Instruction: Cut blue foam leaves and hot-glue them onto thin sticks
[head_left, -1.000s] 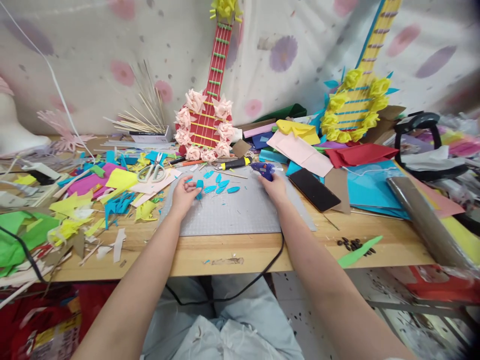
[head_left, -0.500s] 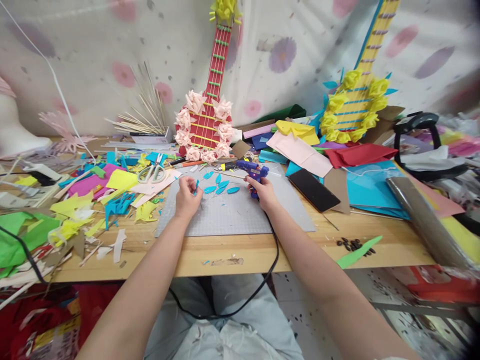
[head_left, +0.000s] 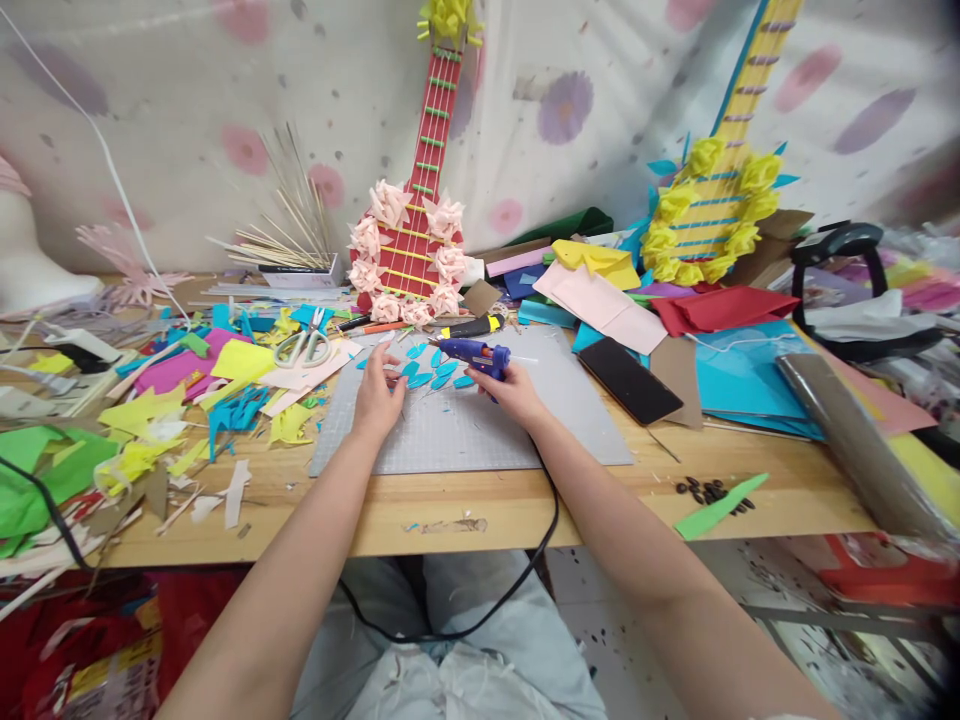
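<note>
On the grey cutting mat (head_left: 480, 440), my right hand (head_left: 514, 392) grips a blue glue gun (head_left: 474, 352), its nozzle pointing left. My left hand (head_left: 377, 395) is at the left of the mat with bent fingers. At its fingertips is a small blue paper leaf (head_left: 409, 369), apparently pinched; the contact is partly hidden. Several more blue paper leaves (head_left: 442, 370) lie between the hands. A black cord (head_left: 551, 500) runs from under my right hand over the table edge.
Behind the mat stand a red paper guitar (head_left: 409, 250) with pink flowers and a yellow one (head_left: 705, 220). Scissors (head_left: 304, 345) and paper scraps lie left. A phone (head_left: 628, 380), paper sheets and black beads (head_left: 709, 492) are on the right. A cutter (head_left: 472, 327) lies behind the glue gun.
My right hand has brought the glue gun left and turned its nozzle toward my left hand. The fingers of my left hand have loosened and spread somewhat, and the leaf there has shifted right.
</note>
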